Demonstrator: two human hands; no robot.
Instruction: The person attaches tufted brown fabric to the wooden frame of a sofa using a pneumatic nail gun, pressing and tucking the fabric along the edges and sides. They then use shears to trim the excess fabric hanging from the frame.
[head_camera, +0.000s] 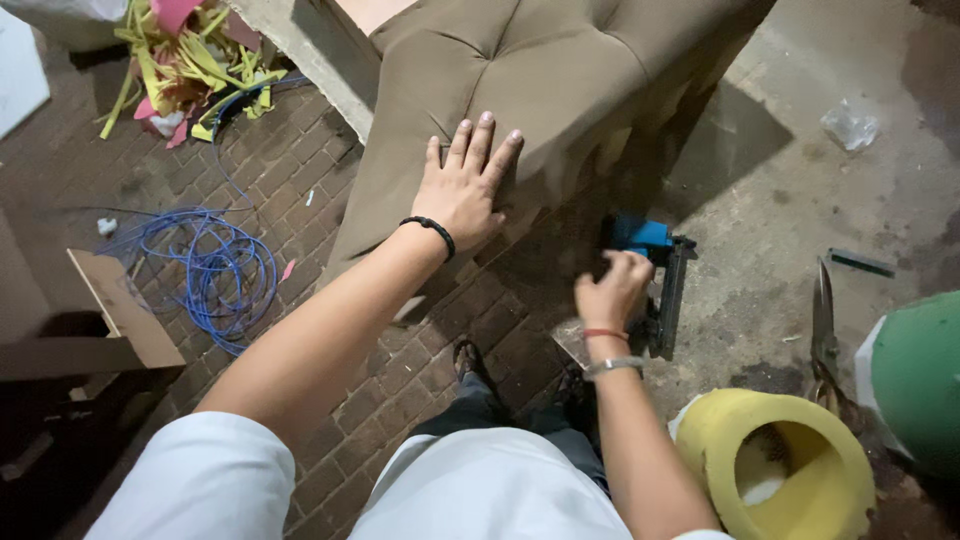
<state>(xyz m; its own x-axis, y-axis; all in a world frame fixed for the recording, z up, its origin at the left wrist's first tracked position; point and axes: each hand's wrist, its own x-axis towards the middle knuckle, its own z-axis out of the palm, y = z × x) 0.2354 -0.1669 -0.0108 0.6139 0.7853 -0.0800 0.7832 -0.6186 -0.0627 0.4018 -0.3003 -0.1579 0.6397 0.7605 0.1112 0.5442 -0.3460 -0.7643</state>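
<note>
Brick floor (300, 150) underfoot. Nearest, right hand (612, 290) clenched around blue staple gun (655, 280) at tufted brown cushion's (540, 90) lower edge; left hand (462, 190) pressed flat, released, on fabric. Stapling seemingly midway; beyond, foam scraps (185, 60).

L hand (465, 190) flat, fingers spread, arm fully extended fwd. R hand (612, 290) curled in closed grip, wrist bent down.
</note>
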